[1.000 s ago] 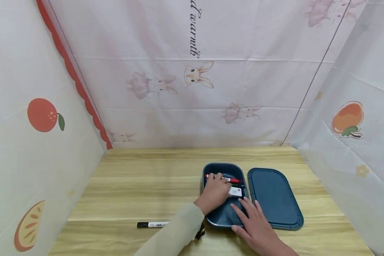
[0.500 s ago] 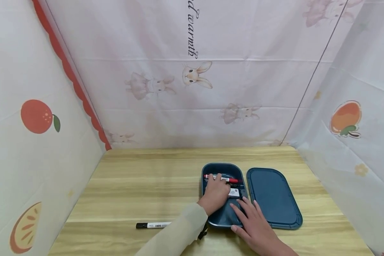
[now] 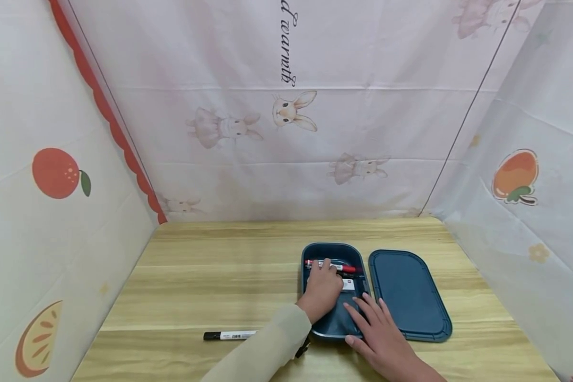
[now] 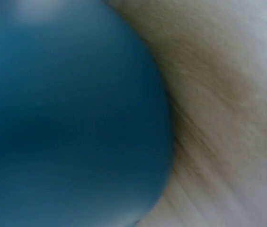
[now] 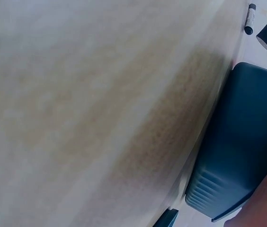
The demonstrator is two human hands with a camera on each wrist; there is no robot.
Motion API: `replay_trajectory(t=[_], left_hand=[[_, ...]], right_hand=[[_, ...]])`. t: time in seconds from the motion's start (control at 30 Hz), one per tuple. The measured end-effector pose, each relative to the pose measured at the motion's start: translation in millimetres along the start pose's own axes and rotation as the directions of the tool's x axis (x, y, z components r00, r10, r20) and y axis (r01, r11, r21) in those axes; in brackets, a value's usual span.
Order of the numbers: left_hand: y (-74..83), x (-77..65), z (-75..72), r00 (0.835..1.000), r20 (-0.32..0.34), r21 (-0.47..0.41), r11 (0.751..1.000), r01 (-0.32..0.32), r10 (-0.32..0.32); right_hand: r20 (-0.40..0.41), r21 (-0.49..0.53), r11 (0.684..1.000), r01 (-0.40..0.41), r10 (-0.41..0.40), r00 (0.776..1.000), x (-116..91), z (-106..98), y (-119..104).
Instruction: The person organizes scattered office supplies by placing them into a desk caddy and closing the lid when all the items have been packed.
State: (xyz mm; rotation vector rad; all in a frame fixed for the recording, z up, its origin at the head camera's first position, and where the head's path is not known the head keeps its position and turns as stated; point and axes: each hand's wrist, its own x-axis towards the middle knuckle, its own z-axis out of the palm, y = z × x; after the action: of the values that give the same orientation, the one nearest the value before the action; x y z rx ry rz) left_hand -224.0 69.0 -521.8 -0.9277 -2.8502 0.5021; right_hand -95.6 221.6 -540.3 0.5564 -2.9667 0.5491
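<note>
The box (image 3: 333, 321) and lid (image 3: 410, 294) look smooth plastic, the tabletop (image 3: 219, 286) wood-grained.

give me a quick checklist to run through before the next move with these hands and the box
1. Blue box open: ok, the lid lies beside it on the table.
2. Right hand at the box: ok, it is at the near right rim, fingers spread.
3. Red marker inside: ok, it lies crosswise near the far end.
4. Left hand gripping firmly: cannot tell, its fingers lie over the red marker but the fingertip contact is unclear.
5. Black-capped marker inside the box: not ok, it lies on the table, one end hidden by the left sleeve.
</note>
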Motion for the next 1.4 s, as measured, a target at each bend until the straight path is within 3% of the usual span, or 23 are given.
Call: replay_trajectory(t=[0.33, 0.53, 0.93, 1.17, 1.4], left_hand=[[-2.7, -2.4, 1.0, 0.999, -0.032, -0.009, 1.000, -0.017, 0.017], [-8.4, -5.3, -0.2, 0.996, -0.093, -0.029, 0.999, -0.021, 0.018], [-24.4, -14.6, -9.5, 0.987, -0.154, -0.206, 0.975, -0.081, 0.050], [-45.4, -27.5, -9.7, 0.990, -0.137, -0.315, 0.946, -0.076, 0.034], [-75.4, -48.7, -6.1, 0.992, -0.116, -0.404, 0.915, 0.006, -0.058]], right_hand=[[0.001, 0.002, 1.000, -0.008, 0.008, 1.000, 1, -1, -2], [-0.015, -0.008, 1.000, 0.002, -0.002, 1.000, 1, -1, -3], [-0.047, -0.013, 1.000, 0.023, -0.024, 0.999, 0, 2, -2], [-0.032, -0.014, 1.000, 0.002, -0.003, 0.999, 0, 2, -2], [-0.001, -0.010, 1.000, -0.007, 0.007, 1.000, 2, 1, -2]])
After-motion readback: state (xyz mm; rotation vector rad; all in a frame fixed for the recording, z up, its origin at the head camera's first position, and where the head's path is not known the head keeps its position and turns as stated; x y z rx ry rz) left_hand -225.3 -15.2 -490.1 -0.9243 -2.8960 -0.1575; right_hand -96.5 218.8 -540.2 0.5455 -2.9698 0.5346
